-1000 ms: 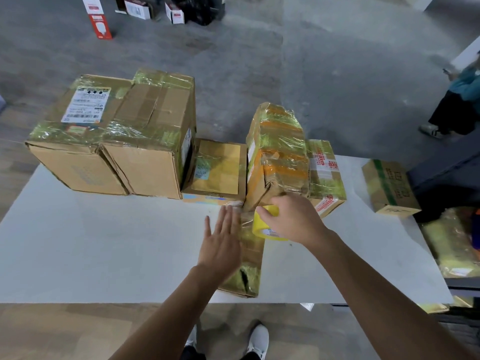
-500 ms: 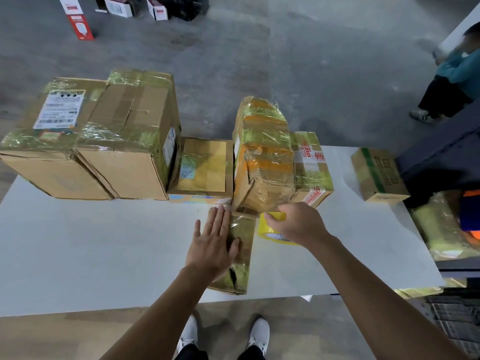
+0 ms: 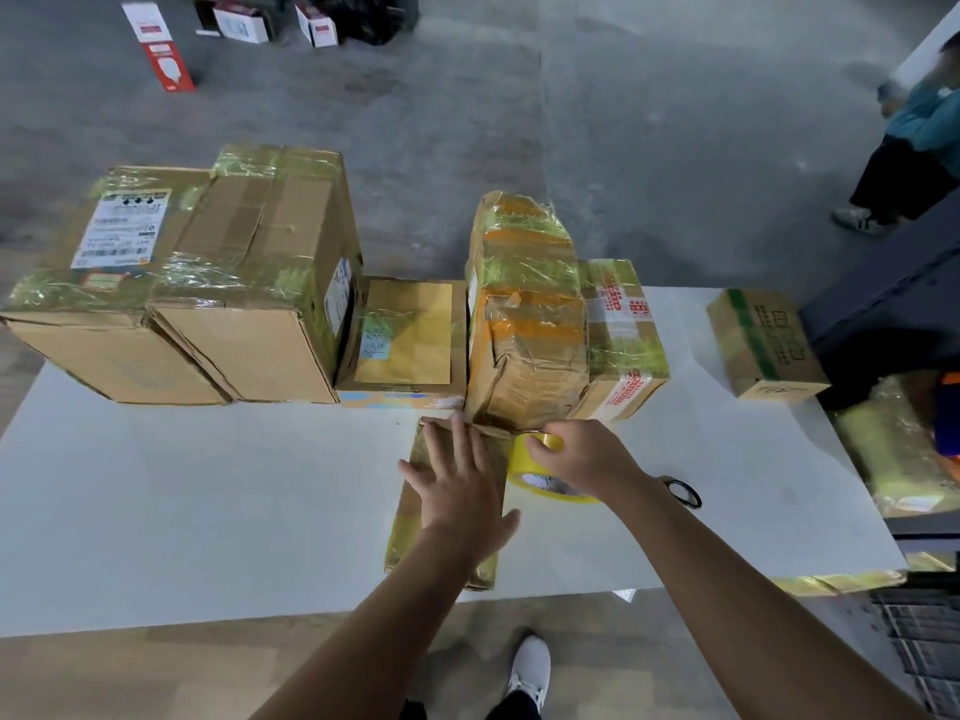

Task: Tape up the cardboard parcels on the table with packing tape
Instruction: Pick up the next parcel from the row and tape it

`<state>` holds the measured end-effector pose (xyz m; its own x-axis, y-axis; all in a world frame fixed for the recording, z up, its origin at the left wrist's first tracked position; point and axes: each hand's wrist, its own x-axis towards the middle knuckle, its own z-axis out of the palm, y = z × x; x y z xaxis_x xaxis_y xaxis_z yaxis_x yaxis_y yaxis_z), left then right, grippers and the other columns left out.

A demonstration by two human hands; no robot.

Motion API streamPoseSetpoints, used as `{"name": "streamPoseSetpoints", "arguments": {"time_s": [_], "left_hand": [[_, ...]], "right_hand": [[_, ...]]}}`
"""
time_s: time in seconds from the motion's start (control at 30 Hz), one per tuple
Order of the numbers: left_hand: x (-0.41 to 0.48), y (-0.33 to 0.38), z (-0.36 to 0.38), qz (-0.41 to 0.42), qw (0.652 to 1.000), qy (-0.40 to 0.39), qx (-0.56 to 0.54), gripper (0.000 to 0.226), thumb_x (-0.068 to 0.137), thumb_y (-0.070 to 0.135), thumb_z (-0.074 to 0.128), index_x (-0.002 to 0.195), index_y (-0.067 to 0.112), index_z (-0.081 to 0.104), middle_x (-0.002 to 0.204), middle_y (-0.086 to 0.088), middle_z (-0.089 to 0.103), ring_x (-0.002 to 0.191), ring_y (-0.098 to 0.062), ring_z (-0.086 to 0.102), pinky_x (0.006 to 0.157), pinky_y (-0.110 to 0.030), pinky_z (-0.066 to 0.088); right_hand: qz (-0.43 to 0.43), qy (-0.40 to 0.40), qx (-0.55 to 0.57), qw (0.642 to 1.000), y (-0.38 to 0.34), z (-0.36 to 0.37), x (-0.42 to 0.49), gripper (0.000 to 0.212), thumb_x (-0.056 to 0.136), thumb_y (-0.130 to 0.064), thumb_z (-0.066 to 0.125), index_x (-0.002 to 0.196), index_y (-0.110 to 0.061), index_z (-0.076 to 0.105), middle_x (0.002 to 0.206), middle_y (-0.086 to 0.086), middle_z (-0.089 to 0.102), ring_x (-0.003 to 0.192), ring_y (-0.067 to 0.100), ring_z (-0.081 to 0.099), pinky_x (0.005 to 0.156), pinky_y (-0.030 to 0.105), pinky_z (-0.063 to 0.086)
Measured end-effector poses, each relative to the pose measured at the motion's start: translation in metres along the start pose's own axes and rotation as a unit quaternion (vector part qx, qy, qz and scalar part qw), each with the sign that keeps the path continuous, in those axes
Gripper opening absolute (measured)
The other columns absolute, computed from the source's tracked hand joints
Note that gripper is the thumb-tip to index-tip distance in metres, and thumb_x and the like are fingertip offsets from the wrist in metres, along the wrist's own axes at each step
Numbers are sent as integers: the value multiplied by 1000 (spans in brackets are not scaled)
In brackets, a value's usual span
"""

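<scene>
At the middle of the tabletop's (image 3: 208, 511) near edge, a flat narrow parcel (image 3: 406, 532) lies with its long axis pointing toward the far row of boxes (image 3: 524, 330). The left hand (image 3: 462, 491) presses on it, fingers spread. The right hand (image 3: 582, 459) curls round a yellow tape roll (image 3: 522, 459) beside its far right corner.

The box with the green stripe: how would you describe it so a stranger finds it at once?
On the white table, follow the row of parcels along the far edge to the right end. There the box with the green stripe stands alone, apart from the rest. Only it bears a green band.
</scene>
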<state>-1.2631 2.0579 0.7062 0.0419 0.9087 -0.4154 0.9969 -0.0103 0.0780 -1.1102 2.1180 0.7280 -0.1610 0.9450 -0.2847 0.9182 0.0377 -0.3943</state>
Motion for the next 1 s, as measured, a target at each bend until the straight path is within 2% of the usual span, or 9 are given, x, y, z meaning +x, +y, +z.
{"name": "streamPoseSetpoints", "arguments": {"time_s": [0.1, 0.2, 0.3, 0.4, 0.47, 0.57, 0.73, 0.83, 1.0], "left_hand": [[1, -4, -2, -6, 999, 9, -42, 95, 88, 53, 46, 154, 19, -13, 161, -11, -22, 145, -45, -18, 108, -71, 16], [-5, -20, -3, 15, 989, 32, -142, 92, 84, 53, 47, 154, 34, -9, 162, -1, -19, 148, -37, -15, 111, -63, 18], [-13, -33, 2, 25, 963, 64, -262, 85, 78, 53, 41, 151, 50, -3, 164, 8, -11, 150, -25, -10, 113, -58, 19], [-18, -41, 8, 9, 921, 105, -374, 80, 77, 49, 43, 149, 56, 9, 164, 14, 1, 150, -15, -7, 113, -55, 16], [-20, -45, 11, 11, 903, 125, -411, 79, 76, 47, 44, 148, 57, 15, 163, 15, 8, 150, -10, -5, 113, -53, 17], [-23, -48, 13, 20, 885, 149, -441, 78, 72, 51, 42, 148, 53, 25, 161, 16, 16, 149, -4, 1, 113, -48, 19], [-24, -56, 16, 35, 825, 172, -537, 73, 70, 44, 51, 142, 44, 42, 149, 27, 31, 145, 3, 16, 119, -43, 23], [-24, -53, 21, 19, 777, 178, -604, 70, 69, 39, 54, 139, 40, 50, 147, 17, 41, 143, -1, 26, 118, -42, 28], [-19, -64, 29, 0, 712, 162, -683, 70, 69, 36, 60, 138, 33, 52, 144, 10, 49, 136, -9, 41, 114, -48, 35]], "right_hand": [[-13, 12, 3, 1000, 7, 3, -2, 44, 93, -45, 55, 68, -8, 53, 56, 6, 46, 60, 24, 47, 53, 33, 33], [-44, 41, 17, 998, 6, -7, -4, 46, 90, -50, 55, 75, -7, 63, 61, 8, 57, 63, 24, 54, 56, 33, 39], [-99, 36, 52, 993, -6, -29, -5, 47, 87, -55, 52, 71, -12, 65, 62, 0, 59, 63, 19, 55, 58, 32, 41], [-102, -2, 114, 988, -23, -42, -6, 40, 86, -54, 56, 81, -17, 72, 72, -3, 66, 69, 13, 58, 64, 29, 43], [-103, 11, 98, 990, -31, -38, -6, 59, 82, -63, 49, 79, -7, 68, 70, 11, 61, 64, 25, 50, 58, 32, 36], [-96, 49, 55, 993, -37, -33, -8, 56, 89, -52, 53, 72, 2, 58, 65, 22, 49, 55, 21, 33, 54, 34, 29], [-58, 58, -69, 994, -30, -30, -9, 55, 92, -51, 52, 72, -1, 61, 55, 8, 42, 56, 24, 42, 51, 33, 32], [-74, 66, -50, 994, -32, -27, -7, 57, 88, -57, 50, 83, -4, 69, 65, 14, 61, 61, 27, 56, 57, 35, 46], [-108, 46, 21, 993, -44, -43, -1, 59, 85, -62, 51, 87, -6, 70, 72, 12, 67, 62, 25, 60, 61, 37, 49]]}}
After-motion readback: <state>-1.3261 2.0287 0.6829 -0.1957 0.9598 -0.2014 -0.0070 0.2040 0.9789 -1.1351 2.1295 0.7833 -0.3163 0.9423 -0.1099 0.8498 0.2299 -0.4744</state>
